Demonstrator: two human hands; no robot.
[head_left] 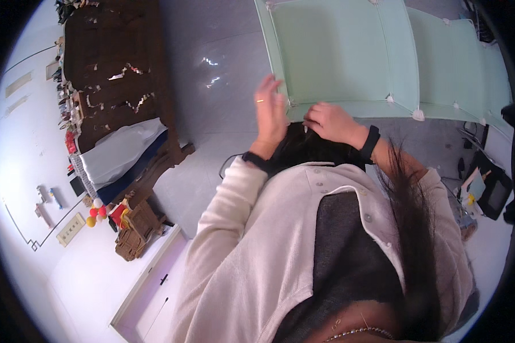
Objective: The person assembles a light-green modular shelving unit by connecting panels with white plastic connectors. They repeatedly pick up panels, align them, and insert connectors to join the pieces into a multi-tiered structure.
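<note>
The left hand (270,117), loosely spread and grasping nothing visible, is at the near-left corner of one pale-green, thin-panelled cube shelf (332,51), just ahead; the right hand (336,123) curls at its near edge, grip unclear. It looks light, stiff, slick, best held by corners. Beyond, at least six white knobbed connectors (418,115) show.

Grey tiled floor (206,51) shines just to the left of the left hand (272,111). Farther left of that hand stands dark wooden furniture (111,51), a whitish sheet (120,153) draped over its near end. Well left of and nearer the body than the hand are red, white and gold balls (95,213), a brown wooden stool (138,231) and 1 pale sign (70,230). Well right of the right hand (335,123) lies a black bag-like item (496,191).
</note>
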